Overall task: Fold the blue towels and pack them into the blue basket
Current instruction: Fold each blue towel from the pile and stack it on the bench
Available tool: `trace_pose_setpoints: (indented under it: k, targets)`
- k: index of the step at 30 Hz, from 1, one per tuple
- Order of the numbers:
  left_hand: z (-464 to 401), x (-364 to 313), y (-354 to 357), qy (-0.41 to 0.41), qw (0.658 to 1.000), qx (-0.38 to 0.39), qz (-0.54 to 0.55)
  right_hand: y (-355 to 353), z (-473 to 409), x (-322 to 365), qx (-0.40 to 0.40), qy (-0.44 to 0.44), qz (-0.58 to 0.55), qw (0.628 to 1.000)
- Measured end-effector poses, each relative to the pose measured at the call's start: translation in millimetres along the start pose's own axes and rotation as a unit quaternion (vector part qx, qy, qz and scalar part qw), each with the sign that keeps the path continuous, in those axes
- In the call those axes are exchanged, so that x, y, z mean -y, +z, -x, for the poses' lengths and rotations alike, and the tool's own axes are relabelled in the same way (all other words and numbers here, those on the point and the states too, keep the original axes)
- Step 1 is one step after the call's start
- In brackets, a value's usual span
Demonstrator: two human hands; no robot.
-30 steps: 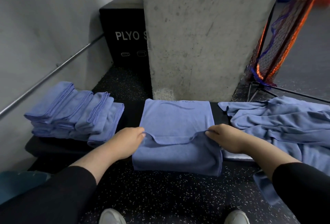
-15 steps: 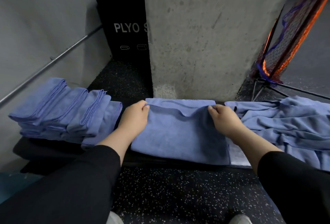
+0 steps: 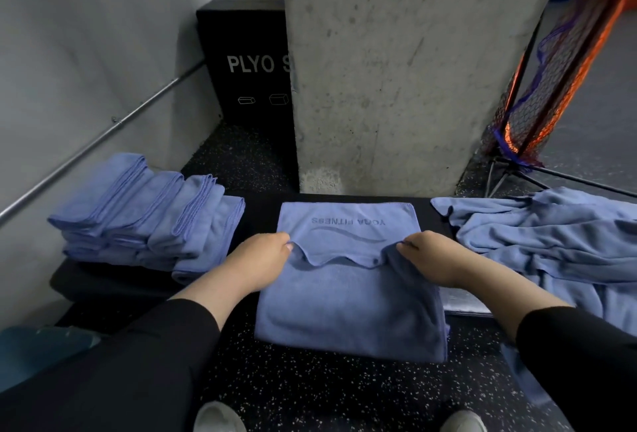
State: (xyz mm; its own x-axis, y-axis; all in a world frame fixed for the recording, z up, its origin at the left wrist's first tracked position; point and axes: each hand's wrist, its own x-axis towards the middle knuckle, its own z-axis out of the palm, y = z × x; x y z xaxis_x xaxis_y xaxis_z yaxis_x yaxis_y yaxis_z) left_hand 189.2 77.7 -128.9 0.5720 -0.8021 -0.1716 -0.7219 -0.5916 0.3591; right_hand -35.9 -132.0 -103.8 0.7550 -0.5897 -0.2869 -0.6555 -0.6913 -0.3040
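A low black padded worktop (image 3: 113, 285) runs across the scene over speckled black rubber flooring (image 3: 327, 393), set against a rough grey concrete pillar (image 3: 396, 70) at 12 o'clock. A pale wall with a slanting metal rail (image 3: 103, 135) fills the 10 o'clock side, and a black plyo box (image 3: 244, 59) with white lettering stands at 11 o'clock behind the pillar's edge. At 2 o'clock leans an orange and blue net (image 3: 558, 63) on a dark metal frame. At the centre lies a soft, matte blue microfibre towel (image 3: 348, 307), part folded, its near portion draping over the worktop's front edge; upside-down print and a wave mark show on the flat far layer. The left hand (image 3: 262, 262) and right hand (image 3: 431, 259), arms reaching in from 7 and 5 o'clock in black sleeves, each pinch one end of the towel's loose upper edge with curled fingers, knuckles up; the edge sags in a wavy line between them. At 9 o'clock sits a stack of folded towels (image 3: 144, 214), neat rectangles overlapped like shingles with stitched hems showing. At 3 o'clock lies a rumpled heap of unfolded towels (image 3: 551, 242), partly spilling toward the floor. A teal-blue shape (image 3: 38, 352), possibly the basket though I cannot tell, shows at 8 o'clock.
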Motion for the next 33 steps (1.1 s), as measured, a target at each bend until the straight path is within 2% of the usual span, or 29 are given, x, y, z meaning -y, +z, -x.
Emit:
trace_pose_setpoints:
  k: [2,4,7,10,12,13,15,19,21,27,33]
  targets:
    - [13.4,0.3,1.3,0.0,1.0,0.0,0.018,-0.2,11.7,-0.2,0.023,-0.025,0.02,0.999]
    - [21.0,3.5,1.9,0.002,0.999,-0.013,0.039,0.1,20.8,-0.5,0.012,-0.033,0.007,0.999]
    - [23.2,6.9,-7.0,-0.001,0.988,-0.043,0.15,-3.2,25.0,-7.3,-0.057,-0.019,-0.124,0.99]
    - [12.9,1.8,-22.0,-0.035,0.936,-0.132,0.325,-13.8,16.6,-12.0,-0.13,0.022,-0.357,0.925]
    - [-1.2,-3.0,-30.1,-0.061,0.909,-0.193,0.365,-21.8,5.4,-9.5,-0.177,0.037,-0.403,0.897]
    - [-8.9,-5.9,-32.9,-0.066,0.911,-0.208,0.351,-24.8,-1.9,-6.9,-0.203,0.043,-0.374,0.904]
    - [-22.8,-9.9,-33.6,-0.077,0.939,-0.215,0.256,-25.2,-18.5,-3.3,-0.238,0.038,-0.294,0.925]
    - [-43.3,4.7,-9.0,-0.046,0.978,-0.165,0.122,-3.4,-50.6,-11.4,-0.184,0.043,-0.129,0.973]
    - [-47.1,12.7,4.0,-0.026,0.986,-0.148,0.066,8.6,-61.1,-19.1,-0.173,0.039,-0.066,0.982]
    - [-69.0,19.4,8.5,-0.046,0.98,-0.189,0.044,7.0,-81.4,-25.6,-0.221,0.068,-0.037,0.972]
    - [-87.5,18.2,8.3,-0.074,0.981,-0.177,0.019,5.0,-95.1,-31.4,-0.239,0.072,-0.036,0.968]
